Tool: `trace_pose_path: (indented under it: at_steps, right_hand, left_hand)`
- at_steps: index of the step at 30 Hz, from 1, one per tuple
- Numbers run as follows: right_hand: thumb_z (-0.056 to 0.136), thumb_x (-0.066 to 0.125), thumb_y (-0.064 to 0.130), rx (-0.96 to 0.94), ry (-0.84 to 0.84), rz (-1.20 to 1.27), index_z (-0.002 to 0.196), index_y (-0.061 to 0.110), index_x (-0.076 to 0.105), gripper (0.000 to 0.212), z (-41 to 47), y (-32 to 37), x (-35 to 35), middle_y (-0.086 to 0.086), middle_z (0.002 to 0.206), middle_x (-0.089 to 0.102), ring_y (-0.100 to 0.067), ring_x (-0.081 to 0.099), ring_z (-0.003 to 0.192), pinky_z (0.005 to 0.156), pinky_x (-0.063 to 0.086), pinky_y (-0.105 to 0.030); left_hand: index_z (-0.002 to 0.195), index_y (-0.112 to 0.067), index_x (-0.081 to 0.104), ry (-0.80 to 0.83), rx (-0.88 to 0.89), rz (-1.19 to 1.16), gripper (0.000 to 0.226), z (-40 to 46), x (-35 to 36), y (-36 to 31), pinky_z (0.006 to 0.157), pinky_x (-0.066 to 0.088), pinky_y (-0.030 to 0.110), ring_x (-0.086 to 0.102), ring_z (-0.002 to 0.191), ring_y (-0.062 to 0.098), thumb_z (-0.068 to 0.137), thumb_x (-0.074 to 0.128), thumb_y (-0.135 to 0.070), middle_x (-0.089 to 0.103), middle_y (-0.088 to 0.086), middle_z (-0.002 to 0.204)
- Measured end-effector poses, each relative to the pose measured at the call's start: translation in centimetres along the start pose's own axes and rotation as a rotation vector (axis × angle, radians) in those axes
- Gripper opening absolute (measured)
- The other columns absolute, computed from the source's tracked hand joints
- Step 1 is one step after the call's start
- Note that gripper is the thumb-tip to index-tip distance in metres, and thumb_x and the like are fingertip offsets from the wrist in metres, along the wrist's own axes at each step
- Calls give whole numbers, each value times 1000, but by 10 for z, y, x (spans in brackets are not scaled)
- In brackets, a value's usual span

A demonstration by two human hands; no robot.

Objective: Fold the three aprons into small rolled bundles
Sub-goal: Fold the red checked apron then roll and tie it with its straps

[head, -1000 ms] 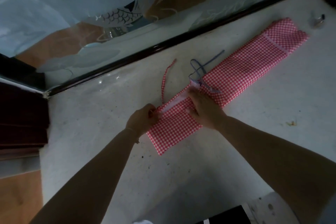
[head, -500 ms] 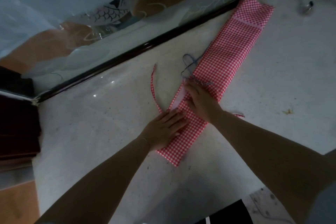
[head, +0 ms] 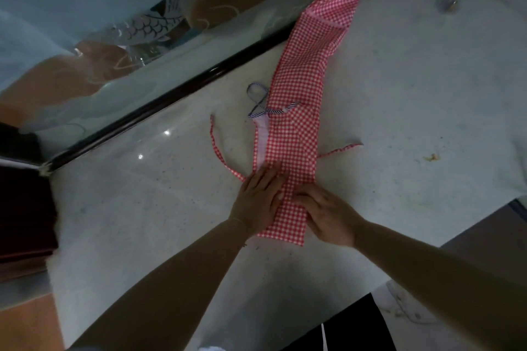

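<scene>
Two hands lay flat on the near end of a red-checked apron (head: 299, 100), folded into a long narrow strip on the pale stone tabletop (head: 413, 111). The left hand (head: 261, 199) pressed the strip's left edge with straight fingers; the right hand (head: 328, 215) rested on its right side, fingers relaxed, gripping nothing. The strip ran away from the person, its far end reaching the dark rail (head: 182, 88) at the tabletop's far edge. Red ties (head: 217, 148) trailed out on both sides, and a blue-striped cord (head: 261, 102) looped at the left edge.
</scene>
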State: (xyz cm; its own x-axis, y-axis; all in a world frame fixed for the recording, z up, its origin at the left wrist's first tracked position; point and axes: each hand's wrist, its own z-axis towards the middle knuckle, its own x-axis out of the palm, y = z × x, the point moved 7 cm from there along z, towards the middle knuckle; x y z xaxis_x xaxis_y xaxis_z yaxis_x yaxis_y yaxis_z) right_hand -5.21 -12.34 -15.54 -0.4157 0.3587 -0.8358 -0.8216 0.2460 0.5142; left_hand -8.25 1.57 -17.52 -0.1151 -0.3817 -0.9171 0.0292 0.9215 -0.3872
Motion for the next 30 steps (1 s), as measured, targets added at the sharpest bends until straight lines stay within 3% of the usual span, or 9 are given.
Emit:
trace_pose_path:
  at_steps: [4, 7, 10, 13, 17, 20, 23, 27, 30]
  right_hand:
    - [75, 64, 55, 17, 157, -58, 138, 12, 34, 82, -2, 2, 10, -11, 143, 39, -28, 32, 137, 115, 26, -40]
    - [73, 64, 53, 94, 117, -69, 132, 12, 47, 74, 4, 5, 14, -11, 136, 48, -28, 42, 130, 110, 35, -42]
    - [77, 63, 34, 164, 22, -55, 114, 13, 65, 43, 14, 12, 5, -7, 116, 64, -27, 61, 108, 89, 54, -39]
    - [92, 54, 30, 400, -6, 33, 98, 15, 66, 20, 28, 10, -18, 1, 91, 68, -15, 64, 78, 71, 52, -27]
    - [102, 25, 42, 796, 121, 239, 60, 19, 43, 50, 36, -22, -31, 4, 54, 45, -8, 42, 48, 52, 32, -22]
    - [100, 23, 49, 910, 64, 419, 77, 4, 57, 60, 40, -43, -32, -12, 67, 58, -19, 52, 57, 55, 36, -23]
    - [98, 26, 51, 906, 68, 465, 90, -2, 60, 64, 45, -49, -27, -19, 75, 62, -22, 55, 62, 57, 38, -26]
    - [99, 29, 48, 863, 68, 453, 69, 10, 49, 52, 47, -48, -33, -4, 59, 50, -14, 44, 50, 49, 29, -20]
    - [99, 31, 45, 803, 6, 456, 64, 12, 45, 50, 49, -45, -46, -3, 55, 47, -12, 41, 46, 47, 28, -19]
  left_hand:
    - [138, -16, 47, -43, 42, -42, 47, 2, -12, 3, 109, 27, 48, 32, 139, 26, 97, 33, -35, 43, 6, 146]
    - [135, -13, 50, -26, -27, -170, 52, 6, -19, -1, 113, 28, 46, 33, 138, 24, 95, 30, -39, 45, 6, 145]
    - [131, -17, 52, 1, -174, -514, 69, 5, -39, 0, 105, 42, 30, 46, 127, 17, 90, 21, -63, 51, -2, 137]
    - [120, -39, 55, -110, -357, -798, 76, -10, -63, 16, 81, 49, 11, 57, 105, -6, 73, 19, -87, 59, -28, 115]
    - [115, -38, 56, -173, -504, -946, 74, -34, -58, 36, 102, 40, 28, 53, 118, 10, 69, 29, -90, 59, -11, 123]
    - [130, -28, 47, -3, -535, -671, 74, -28, -46, 31, 104, 41, 31, 50, 123, 15, 72, 56, -73, 54, -6, 132]
    - [133, -19, 45, -6, -631, -343, 72, -13, -44, 28, 102, 43, 43, 49, 120, 22, 75, 67, -56, 54, 1, 130]
    - [112, -9, 51, -106, -803, -456, 36, 7, -48, 27, 84, 49, 38, 58, 96, 26, 87, 62, -33, 60, 8, 104]
    - [100, -8, 44, -175, -835, -626, 20, 14, -52, 19, 71, 40, 32, 54, 82, 28, 90, 57, -20, 56, 6, 86]
